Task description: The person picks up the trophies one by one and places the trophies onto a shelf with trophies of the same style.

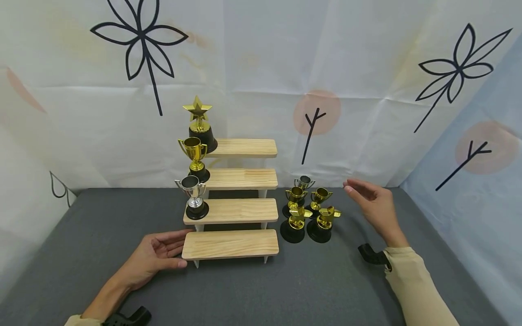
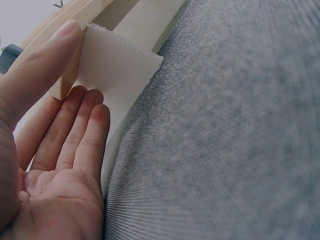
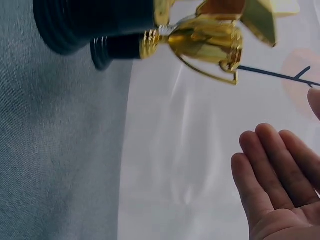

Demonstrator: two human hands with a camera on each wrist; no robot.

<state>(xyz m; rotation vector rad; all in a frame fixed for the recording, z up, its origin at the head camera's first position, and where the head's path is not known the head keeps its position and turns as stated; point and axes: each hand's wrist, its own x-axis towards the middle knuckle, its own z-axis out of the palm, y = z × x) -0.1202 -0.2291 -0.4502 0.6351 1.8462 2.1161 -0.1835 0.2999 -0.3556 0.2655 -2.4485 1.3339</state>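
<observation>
A wooden four-step display stand (image 1: 230, 244) stands on the grey table. My left hand (image 1: 157, 256) is at the left end of its lowest step, fingertips right at the edge. In the left wrist view those fingers (image 2: 90, 130) stretch beside a white support (image 2: 117, 65), thumb apart. Down the stand's left side are a star trophy (image 1: 202, 136), a gold cup trophy (image 1: 194, 149) and a silver cup trophy (image 1: 192, 186); the lowest step is bare. My right hand (image 1: 377, 210) hovers, relaxed and holding nothing, right of a cluster of trophies. A gold cup (image 3: 205, 42) shows near it.
The cluster right of the stand has a small silver cup (image 1: 304, 182) behind, two gold cups (image 1: 321, 195) in the middle and two gold-topped trophies (image 1: 325, 218) in front, all on black bases. A printed white cloth (image 1: 261, 117) hangs behind the table (image 1: 318, 285).
</observation>
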